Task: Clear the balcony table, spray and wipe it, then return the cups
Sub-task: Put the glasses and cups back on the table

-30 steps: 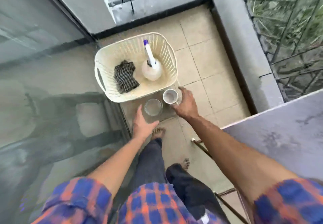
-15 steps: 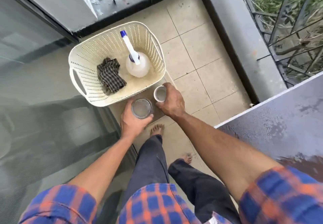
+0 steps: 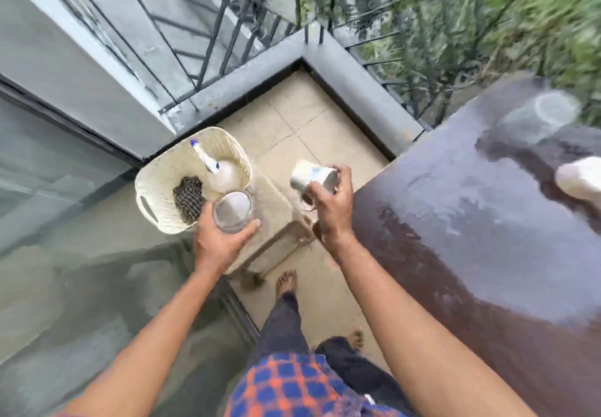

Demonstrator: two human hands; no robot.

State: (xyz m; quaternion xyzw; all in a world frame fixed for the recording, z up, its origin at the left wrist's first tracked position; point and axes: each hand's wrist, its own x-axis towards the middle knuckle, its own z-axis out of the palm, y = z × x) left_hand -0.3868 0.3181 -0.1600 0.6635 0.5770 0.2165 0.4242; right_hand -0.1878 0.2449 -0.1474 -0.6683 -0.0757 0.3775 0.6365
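While both forearms reach forward over the balcony floor, the left hand (image 3: 218, 241) curls thumb and fingers round an upright clear glass (image 3: 232, 210), held over the near rim of the basket (image 3: 156, 171) with the spray bottle (image 3: 224, 174) and checked cloth (image 3: 188, 197) inside. The right hand (image 3: 328, 208), wrist bent, grips a white mug (image 3: 312, 176) tipped on its side, just beside the wet dark table (image 3: 455, 238). On the table's far part sit what look like another glass (image 3: 540, 117) and a white cup (image 3: 582, 179), both blurred.
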